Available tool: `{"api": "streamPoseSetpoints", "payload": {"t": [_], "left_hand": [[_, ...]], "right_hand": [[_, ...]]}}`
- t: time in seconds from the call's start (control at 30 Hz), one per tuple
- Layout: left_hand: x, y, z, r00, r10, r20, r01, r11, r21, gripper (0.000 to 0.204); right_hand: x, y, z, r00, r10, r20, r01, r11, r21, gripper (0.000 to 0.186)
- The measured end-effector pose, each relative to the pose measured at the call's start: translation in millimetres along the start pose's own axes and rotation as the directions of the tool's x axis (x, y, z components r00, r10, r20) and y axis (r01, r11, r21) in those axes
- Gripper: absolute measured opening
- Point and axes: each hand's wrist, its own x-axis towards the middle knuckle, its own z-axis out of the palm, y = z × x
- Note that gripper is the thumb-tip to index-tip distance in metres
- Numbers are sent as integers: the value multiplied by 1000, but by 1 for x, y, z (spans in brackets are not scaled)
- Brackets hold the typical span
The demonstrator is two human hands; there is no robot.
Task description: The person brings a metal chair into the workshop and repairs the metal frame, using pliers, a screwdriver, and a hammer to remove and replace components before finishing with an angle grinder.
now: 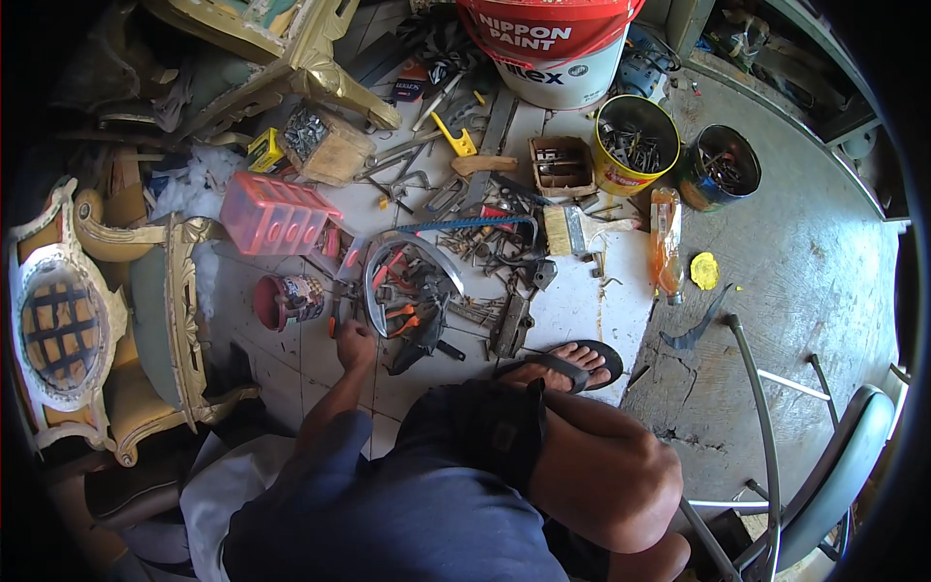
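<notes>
Knee (601, 466) hides the right hand entirely; left hand (354, 344) touches tool tray (373, 267), grip unclear.

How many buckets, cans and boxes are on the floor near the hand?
Bucket: 1
Round cans: 3, yellow, dark, pink
Boxes: 3, pink crate, wooden box, small box
Total: 7
The left hand is nearest the pink can. The right hand is not in view.
</notes>
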Motion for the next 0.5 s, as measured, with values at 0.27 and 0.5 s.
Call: {"api": "streamPoseSetpoints", "payload": {"t": [0.27,0.5], "left_hand": [[35,-45,-8,879,-385,282,335,919,210,60],[23,-19,-10,907,-284,311,189,934,304,54]], "right_hand": [[-37,-15,56,984,-59,168,62,998,-16,46],[-81,-58,189,793,-226,566,245,969,44,48]]}}
